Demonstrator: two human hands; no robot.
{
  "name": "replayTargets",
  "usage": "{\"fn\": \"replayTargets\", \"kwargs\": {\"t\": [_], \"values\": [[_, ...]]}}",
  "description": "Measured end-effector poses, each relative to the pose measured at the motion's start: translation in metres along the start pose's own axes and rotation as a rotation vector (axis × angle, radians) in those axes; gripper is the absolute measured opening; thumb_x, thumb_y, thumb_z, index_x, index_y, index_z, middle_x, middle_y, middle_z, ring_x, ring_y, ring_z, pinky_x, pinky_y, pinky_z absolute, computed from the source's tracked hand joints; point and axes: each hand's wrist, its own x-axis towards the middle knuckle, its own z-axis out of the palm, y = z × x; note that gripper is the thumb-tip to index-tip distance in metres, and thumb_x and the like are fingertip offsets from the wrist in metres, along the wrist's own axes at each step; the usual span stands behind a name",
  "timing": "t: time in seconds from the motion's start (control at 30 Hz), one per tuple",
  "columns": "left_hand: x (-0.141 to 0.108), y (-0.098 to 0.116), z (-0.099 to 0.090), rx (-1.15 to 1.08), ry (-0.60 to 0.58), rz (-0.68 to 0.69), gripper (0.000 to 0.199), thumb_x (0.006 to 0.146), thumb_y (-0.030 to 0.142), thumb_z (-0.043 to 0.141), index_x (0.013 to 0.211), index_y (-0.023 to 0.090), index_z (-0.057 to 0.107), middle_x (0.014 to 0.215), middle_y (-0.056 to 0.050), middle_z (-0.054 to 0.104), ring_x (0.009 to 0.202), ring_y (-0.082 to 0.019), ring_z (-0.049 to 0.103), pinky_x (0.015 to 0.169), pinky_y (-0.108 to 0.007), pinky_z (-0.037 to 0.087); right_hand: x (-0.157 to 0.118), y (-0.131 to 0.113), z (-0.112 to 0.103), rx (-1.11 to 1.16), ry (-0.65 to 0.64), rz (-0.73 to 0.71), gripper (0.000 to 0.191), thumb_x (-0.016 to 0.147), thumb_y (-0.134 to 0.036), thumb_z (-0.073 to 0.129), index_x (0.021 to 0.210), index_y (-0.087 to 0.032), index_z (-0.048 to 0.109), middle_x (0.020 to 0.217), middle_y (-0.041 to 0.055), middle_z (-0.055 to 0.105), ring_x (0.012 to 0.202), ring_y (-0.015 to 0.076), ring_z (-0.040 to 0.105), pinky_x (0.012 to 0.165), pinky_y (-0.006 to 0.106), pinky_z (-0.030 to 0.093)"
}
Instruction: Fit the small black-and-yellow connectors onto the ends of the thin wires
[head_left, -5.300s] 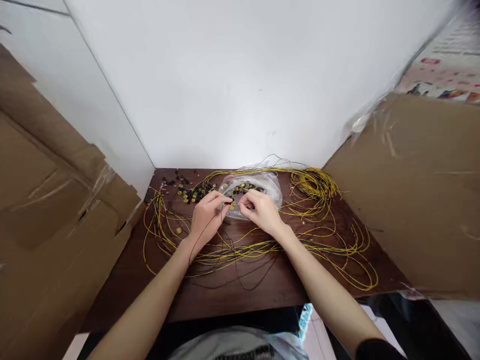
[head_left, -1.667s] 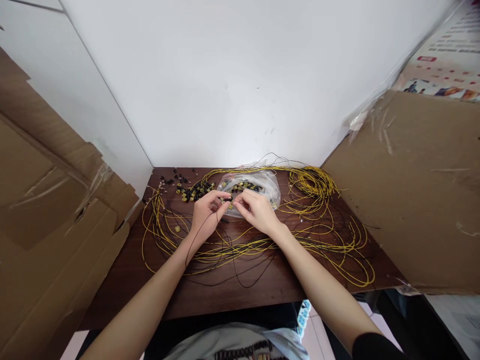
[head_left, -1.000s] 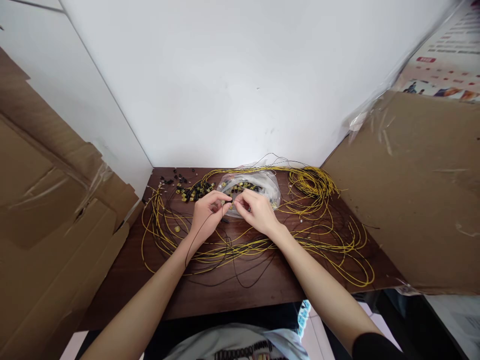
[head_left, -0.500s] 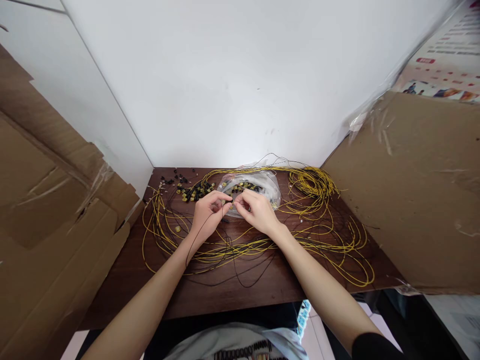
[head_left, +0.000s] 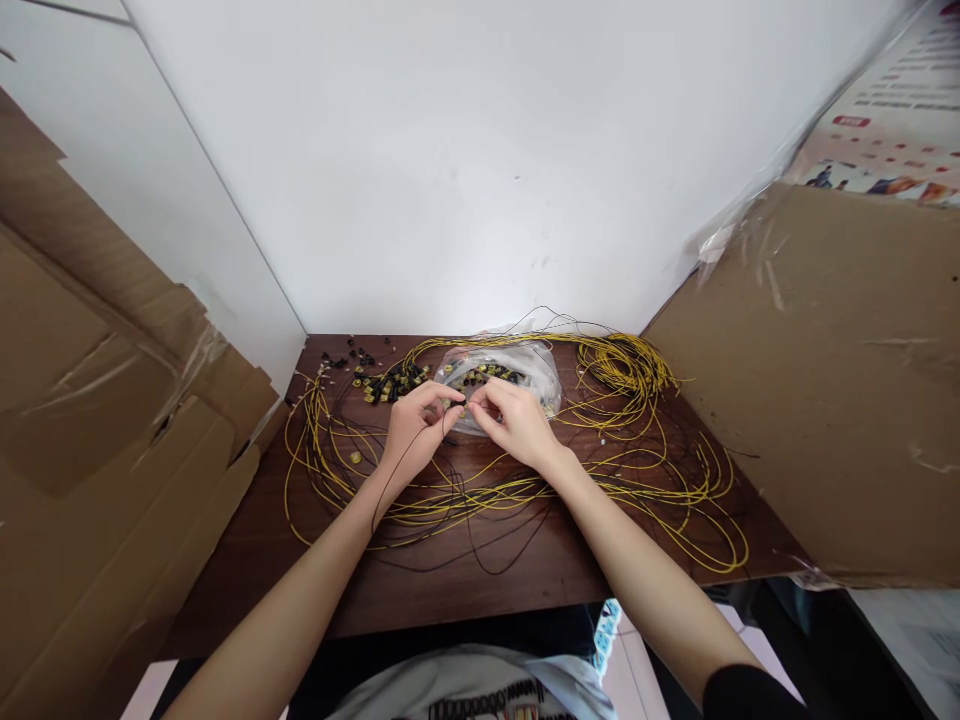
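My left hand (head_left: 420, 425) pinches a small black part with a thin black wire (head_left: 395, 468) trailing from it down past the wrist. Close beside it, my right hand (head_left: 512, 420) is closed, thumb against forefinger, at the other side of that part; what its fingertips hold is too small to make out. Behind the hands lies a clear plastic bag (head_left: 541, 372) with black and yellow pieces in it. A heap of black and yellow parts (head_left: 390, 383) sits left of the bag. Long yellow and black wires (head_left: 517, 492) run beneath both wrists.
A coil of yellow wire (head_left: 626, 368) lies at the back right of the brown table (head_left: 450, 600). Small black bits (head_left: 360, 356) are scattered at the back left. Cardboard panels stand on the left (head_left: 112, 400) and right (head_left: 840, 400), with a white wall (head_left: 480, 180) behind.
Almost nothing differs. My right hand has shifted very slightly at the fingertips, while the left stays in place with the black part.
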Motion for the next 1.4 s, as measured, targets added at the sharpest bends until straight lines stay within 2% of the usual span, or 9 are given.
{"fn": "replayTargets", "kwargs": {"t": [1.4], "values": [[-0.0001,-0.0027,-0.0004,0.013,-0.018,0.007,0.011,0.072,0.02,0.061,0.08,0.017,0.066,0.076,-0.002,0.058,0.055,-0.008,0.045,0.045,-0.017,0.036,0.0003,-0.0005,-0.0015,-0.017,-0.027,0.001,0.01,0.085,-0.021,0.047,0.078,-0.017,0.054,0.073,0.0015,0.053,0.065,0.0121,0.048,0.06,0.023,0.036]]}}
